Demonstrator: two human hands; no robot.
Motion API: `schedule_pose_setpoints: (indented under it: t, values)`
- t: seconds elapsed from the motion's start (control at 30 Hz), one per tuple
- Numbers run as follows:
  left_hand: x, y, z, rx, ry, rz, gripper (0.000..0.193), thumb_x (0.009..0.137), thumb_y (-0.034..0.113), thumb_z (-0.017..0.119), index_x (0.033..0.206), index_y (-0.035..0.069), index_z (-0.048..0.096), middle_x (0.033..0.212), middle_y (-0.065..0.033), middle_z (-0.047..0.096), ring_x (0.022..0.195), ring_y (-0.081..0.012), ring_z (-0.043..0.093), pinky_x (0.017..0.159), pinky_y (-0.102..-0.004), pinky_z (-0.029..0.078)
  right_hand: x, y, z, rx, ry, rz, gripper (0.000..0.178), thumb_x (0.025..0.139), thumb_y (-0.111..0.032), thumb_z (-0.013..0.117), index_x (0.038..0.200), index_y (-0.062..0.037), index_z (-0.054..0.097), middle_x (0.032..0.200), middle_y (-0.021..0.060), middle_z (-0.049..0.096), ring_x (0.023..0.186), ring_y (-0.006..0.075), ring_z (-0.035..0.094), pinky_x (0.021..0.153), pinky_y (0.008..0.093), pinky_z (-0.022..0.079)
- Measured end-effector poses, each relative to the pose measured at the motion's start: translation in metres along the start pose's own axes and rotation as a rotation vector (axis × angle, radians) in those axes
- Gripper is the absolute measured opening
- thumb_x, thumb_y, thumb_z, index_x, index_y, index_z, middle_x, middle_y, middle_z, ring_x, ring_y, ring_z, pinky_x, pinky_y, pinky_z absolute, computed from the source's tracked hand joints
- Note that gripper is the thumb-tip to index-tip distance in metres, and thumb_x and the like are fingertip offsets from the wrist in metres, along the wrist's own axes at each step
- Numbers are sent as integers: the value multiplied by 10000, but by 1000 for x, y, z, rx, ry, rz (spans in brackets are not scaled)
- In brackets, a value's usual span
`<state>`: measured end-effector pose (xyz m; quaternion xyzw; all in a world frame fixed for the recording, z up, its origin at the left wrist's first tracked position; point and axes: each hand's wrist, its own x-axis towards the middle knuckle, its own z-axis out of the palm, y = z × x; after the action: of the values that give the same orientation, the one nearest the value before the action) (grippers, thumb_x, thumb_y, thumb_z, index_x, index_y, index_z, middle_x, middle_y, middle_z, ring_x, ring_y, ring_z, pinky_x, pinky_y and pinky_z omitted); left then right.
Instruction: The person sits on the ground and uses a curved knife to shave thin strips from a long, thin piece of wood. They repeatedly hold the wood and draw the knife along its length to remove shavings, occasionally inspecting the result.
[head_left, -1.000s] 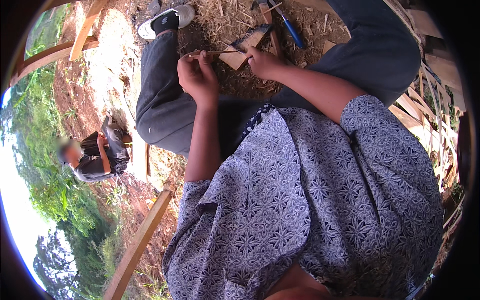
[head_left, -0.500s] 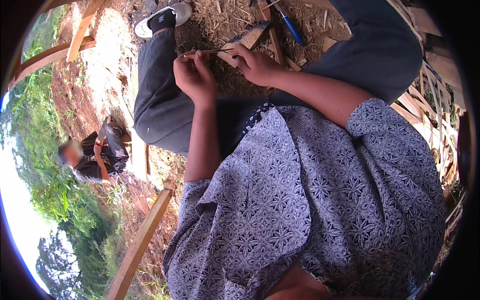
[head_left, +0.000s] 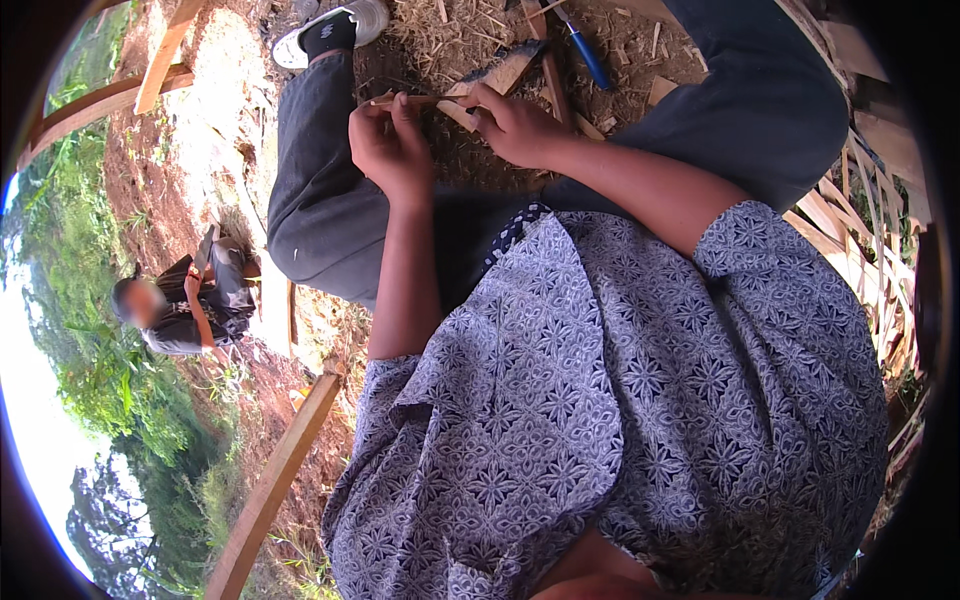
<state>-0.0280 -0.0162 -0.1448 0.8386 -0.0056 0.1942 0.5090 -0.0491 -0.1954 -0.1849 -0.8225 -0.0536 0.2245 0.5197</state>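
A slim brown stick [head_left: 425, 100] is being held level above the ground between two bare hands, in front of the wearer's lap. Its left end is being pinched between the thumb and curled fingers of the left hand [head_left: 388, 150]. The right end is being met by the bent fingers of the right hand [head_left: 515, 130]; whether anything else is being gripped there cannot be told. Just beyond the hands, a pale wood block [head_left: 508, 72] with a blackened edge is being partly hidden by the right hand. Beside it, a brown wooden bar [head_left: 553, 85] is lying near a tool with a blue handle [head_left: 588, 58], and the ground around them is being covered by wood shavings [head_left: 470, 30]. The scene is being framed by the wearer's dark trousers [head_left: 325, 200], a white shoe [head_left: 372, 18] and a patterned shirt [head_left: 600, 400]. At right, pale split strips [head_left: 850, 230] are being seen in a heap. At left, beyond a timber beam [head_left: 270, 490], a second person [head_left: 180, 330] in dark clothes is being shown seated near green foliage [head_left: 120, 370].
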Motion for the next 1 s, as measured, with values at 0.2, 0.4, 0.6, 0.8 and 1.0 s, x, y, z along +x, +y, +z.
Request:
schedule_pose_setpoints:
  t: [0.2,0.4,0.6,0.8,1.0]
  values:
    - [1,-2,3,2,-14,47,128,967,25,678,911,-10,569,883,-98,659,762,-127,677,693,-276,568,4,6,6,-3,40,-18,327,1033,-293,498,1320,-136,487,1034,201,704,974,408,686,832,509,509]
    - [3,9,1,62,-25,11,152,985,66,669,906,-1,557,891,-105,674,771,-139,680,740,-291,559,19,35,11,-169,-28,158,341,1016,-273,481,1328,-139,519,1055,192,718,927,341,719,801,487,530]
    - [6,4,1,-16,3,-1,178,961,116,705,886,19,575,882,-109,690,788,-190,686,757,-324,544,17,36,3,-166,-99,343,297,1023,-254,499,1298,-141,522,1043,183,718,928,386,709,810,503,527]
    - [4,10,-1,153,1,99,166,957,103,696,880,24,572,862,-110,693,760,-215,687,756,-333,540,9,26,3,-102,-32,219,283,1028,-266,509,1282,-142,521,1026,180,720,946,398,701,819,505,524]
    - [1,1,-2,123,-9,77,147,970,84,672,883,22,571,864,-98,685,753,-191,688,746,-316,541,1,-10,-2,16,51,-58,287,1026,-235,503,1295,-139,525,1077,181,719,967,374,710,839,494,530]
